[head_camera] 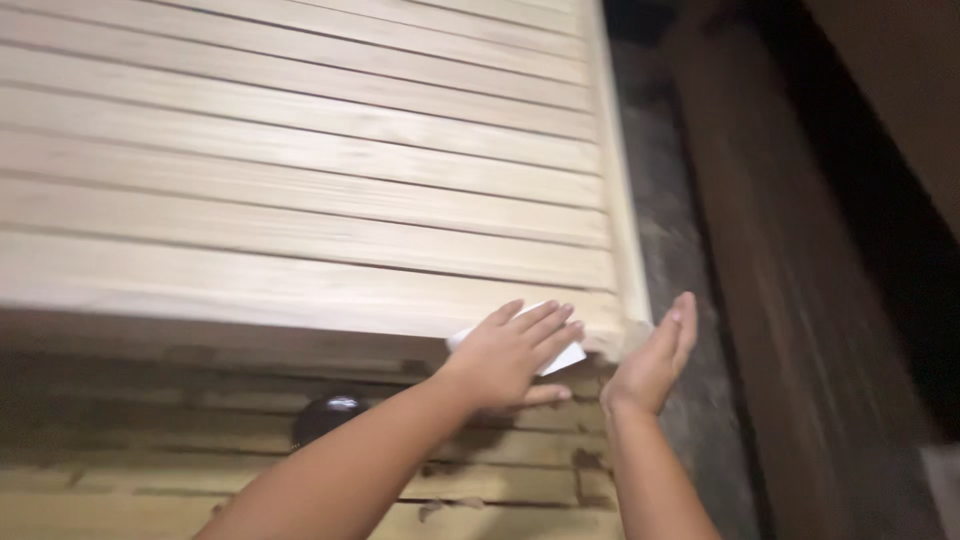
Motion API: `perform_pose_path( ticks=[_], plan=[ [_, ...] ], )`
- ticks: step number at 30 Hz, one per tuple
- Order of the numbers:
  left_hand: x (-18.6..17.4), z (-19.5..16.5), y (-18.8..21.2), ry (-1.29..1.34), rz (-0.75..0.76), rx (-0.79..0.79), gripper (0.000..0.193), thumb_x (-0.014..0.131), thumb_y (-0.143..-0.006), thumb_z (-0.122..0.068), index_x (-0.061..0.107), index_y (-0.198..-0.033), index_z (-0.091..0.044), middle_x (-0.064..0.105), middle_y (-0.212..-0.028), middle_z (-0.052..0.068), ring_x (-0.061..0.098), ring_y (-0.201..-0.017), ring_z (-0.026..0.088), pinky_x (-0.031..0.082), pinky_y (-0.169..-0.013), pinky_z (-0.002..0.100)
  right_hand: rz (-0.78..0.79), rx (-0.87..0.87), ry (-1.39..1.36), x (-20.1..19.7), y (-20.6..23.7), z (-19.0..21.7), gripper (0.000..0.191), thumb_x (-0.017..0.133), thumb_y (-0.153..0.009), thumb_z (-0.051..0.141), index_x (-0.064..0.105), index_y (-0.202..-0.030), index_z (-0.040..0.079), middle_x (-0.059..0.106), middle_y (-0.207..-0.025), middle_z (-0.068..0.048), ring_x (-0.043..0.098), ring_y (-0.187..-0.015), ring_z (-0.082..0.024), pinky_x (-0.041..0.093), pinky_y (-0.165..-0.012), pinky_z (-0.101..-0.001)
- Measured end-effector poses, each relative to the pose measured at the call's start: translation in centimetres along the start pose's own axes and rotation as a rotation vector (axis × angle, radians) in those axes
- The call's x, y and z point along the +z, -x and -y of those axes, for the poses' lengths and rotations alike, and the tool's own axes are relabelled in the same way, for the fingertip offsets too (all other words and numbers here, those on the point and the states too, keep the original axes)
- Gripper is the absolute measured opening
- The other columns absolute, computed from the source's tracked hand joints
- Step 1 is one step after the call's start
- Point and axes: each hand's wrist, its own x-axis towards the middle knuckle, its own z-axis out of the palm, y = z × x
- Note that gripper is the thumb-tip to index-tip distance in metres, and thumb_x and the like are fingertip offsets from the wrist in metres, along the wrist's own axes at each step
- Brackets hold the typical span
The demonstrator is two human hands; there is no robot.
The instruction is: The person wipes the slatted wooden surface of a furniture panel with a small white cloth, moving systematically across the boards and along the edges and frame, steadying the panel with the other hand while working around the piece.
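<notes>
Pressing a white sheet of sandpaper (562, 357) against the near edge of the slatted pine panel (300, 180), we keep our left hand (510, 352) spread flat over it, fingers (545, 322) extended and close together, thumb tucked below the panel's edge; the sheet is pinned under the palm, with its corners showing above and to the right of the fingers, close to the panel's near right corner. Just beside that corner our right hand (655, 360) stands open on its edge, fingers straight and together, palm turned toward the panel's side rail (622, 200), holding nothing; whether it touches the rail we cannot tell. Below the panel's near edge lies a stack of pale wooden boards (480, 480), and a dark round object (330, 415) sits there, left of our left forearm. To the right of the panel runs a dark brown beam (790, 250).
</notes>
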Motion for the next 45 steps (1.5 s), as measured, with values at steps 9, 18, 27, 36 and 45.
perform_pose_path(
  ticks=[9, 18, 27, 36, 45],
  plan=[
    [-7.3, 11.3, 15.5, -0.262, -0.331, -0.448, 0.045, 0.049, -0.102, -0.042, 0.063, -0.136, -0.016, 0.061, -0.142, 0.007, 0.047, -0.141, 0.024, 0.026, -0.12, 0.053, 0.539, -0.212, 0.123, 15.8, 9.9, 0.4, 0.056, 0.028, -0.112, 0.026, 0.028, -0.158, -0.006, 0.033, -0.166, -0.021, 0.028, -0.157, -0.03, 0.02, -0.128, -0.0382],
    [-16.1, 23.8, 32.6, -0.352, -0.177, -0.688, 0.045, 0.035, -0.104, -0.044, 0.061, -0.138, -0.031, 0.055, -0.148, -0.009, 0.04, -0.144, 0.013, 0.013, -0.126, 0.051, 0.874, -0.081, 0.253, 30.3, 22.5, -1.5, 0.057, 0.037, -0.108, 0.032, 0.037, -0.156, 0.0, 0.04, -0.164, -0.018, 0.033, -0.152, -0.034, 0.025, -0.123, -0.0412],
    [-24.1, 37.3, 50.3, -0.434, -0.172, -0.847, 0.046, 0.041, -0.101, -0.038, 0.058, -0.143, -0.031, 0.047, -0.156, -0.007, 0.031, -0.151, 0.018, 0.01, -0.127, 0.053, 0.964, -0.379, 0.724, 44.7, 32.4, -3.1, 0.06, 0.039, -0.105, 0.04, 0.043, -0.153, 0.004, 0.03, -0.166, -0.022, 0.017, -0.157, -0.04, 0.008, -0.122, -0.0566],
    [-29.8, 47.7, 62.7, -0.638, -0.278, -1.134, 0.063, 0.052, -0.086, -0.029, 0.055, -0.149, -0.034, 0.027, -0.171, 0.007, 0.015, -0.159, 0.032, 0.007, -0.124, 0.059, 0.893, -0.398, 1.053, 46.7, 34.3, -1.2, 0.064, 0.036, -0.103, 0.044, 0.041, -0.154, 0.006, 0.032, -0.164, -0.02, 0.024, -0.154, -0.038, 0.018, -0.12, -0.0541],
    [-24.9, 36.9, 50.3, -0.411, -0.115, -1.236, 0.044, 0.057, -0.091, -0.024, 0.064, -0.135, -0.021, 0.05, -0.153, 0.006, 0.036, -0.148, 0.023, 0.01, -0.125, 0.059, 0.908, -0.408, 0.917, 46.3, 34.1, -1.4, 0.063, 0.03, -0.106, 0.044, 0.045, -0.153, 0.006, 0.038, -0.162, -0.02, 0.026, -0.154, -0.04, 0.02, -0.12, -0.0536]
  ],
)
